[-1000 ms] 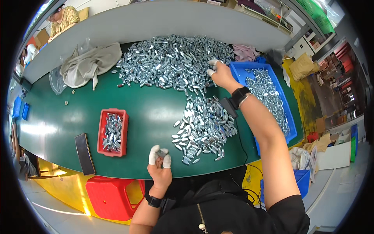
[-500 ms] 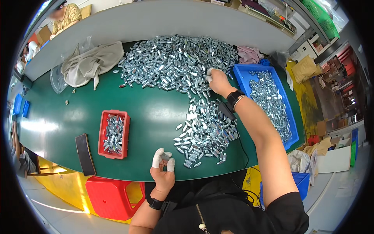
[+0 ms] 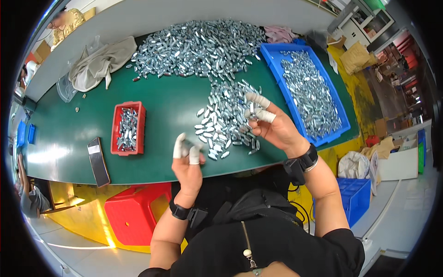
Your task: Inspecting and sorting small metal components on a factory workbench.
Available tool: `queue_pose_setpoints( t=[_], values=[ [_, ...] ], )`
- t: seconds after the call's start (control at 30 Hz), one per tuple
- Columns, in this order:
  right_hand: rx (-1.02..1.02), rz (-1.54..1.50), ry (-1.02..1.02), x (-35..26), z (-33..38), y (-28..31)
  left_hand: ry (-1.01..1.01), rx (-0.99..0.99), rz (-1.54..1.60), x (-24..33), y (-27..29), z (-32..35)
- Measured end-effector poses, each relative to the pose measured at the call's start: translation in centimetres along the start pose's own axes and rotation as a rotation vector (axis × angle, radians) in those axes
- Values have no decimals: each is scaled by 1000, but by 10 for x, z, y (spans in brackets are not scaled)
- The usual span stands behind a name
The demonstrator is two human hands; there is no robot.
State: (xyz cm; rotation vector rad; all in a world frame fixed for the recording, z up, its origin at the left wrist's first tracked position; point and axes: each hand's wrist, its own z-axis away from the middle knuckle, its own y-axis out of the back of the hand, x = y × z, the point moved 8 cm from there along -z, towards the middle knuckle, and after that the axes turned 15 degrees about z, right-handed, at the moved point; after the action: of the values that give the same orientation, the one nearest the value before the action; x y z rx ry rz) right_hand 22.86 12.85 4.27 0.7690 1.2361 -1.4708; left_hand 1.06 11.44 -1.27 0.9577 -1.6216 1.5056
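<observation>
Just right of the red bin (image 3: 141, 131), the left hand (image 3: 188, 171) curls its fingers, too blurred to tell if they hold anything; a phone (image 3: 98, 161) lies just left of the bin. Farther right, the right hand (image 3: 285, 133) seems to pinch a metal piece (image 3: 252, 113) beside the small pile (image 3: 221, 115). Work looks partway: the bin and, far to its right, the blue tray (image 3: 274, 61) contain pieces, yet beyond the bin a large heap (image 3: 198, 48) remains, beside a grey cloth (image 3: 99, 69).

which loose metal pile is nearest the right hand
The smaller front pile, with the right hand at its edge; the larger pile lies farther back, near the grey partition.
</observation>
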Motion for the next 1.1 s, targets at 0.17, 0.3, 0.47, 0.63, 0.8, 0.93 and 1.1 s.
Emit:
queue_pose_setpoints(
  t=[0.17, 0.3, 0.47, 0.63, 0.8, 0.93, 1.1],
  values=[
    [52, -203, -44, 42, 33, -6, 244, -163, 205, -12, -57, 17],
    [36, -198, -69, 61, 45, -5, 468, -201, 359, -28, -77, 31],
    [139, 362, 10, 45, 60, -14, 576, -318, 374, -32, -86, 42],
    [329, 941, 624, -7, 84, -34, 617, -426, 404, -29, -91, 48],
    [285, 944, 567, -16, 87, -30, 544, -493, 332, -17, -102, 53],
    [257, 992, 453, -14, 87, -28, 466, -424, 338, -14, -102, 49],
    [264, 1045, 500, -13, 90, -26, 406, -467, 255, -11, -105, 49]
  ],
)
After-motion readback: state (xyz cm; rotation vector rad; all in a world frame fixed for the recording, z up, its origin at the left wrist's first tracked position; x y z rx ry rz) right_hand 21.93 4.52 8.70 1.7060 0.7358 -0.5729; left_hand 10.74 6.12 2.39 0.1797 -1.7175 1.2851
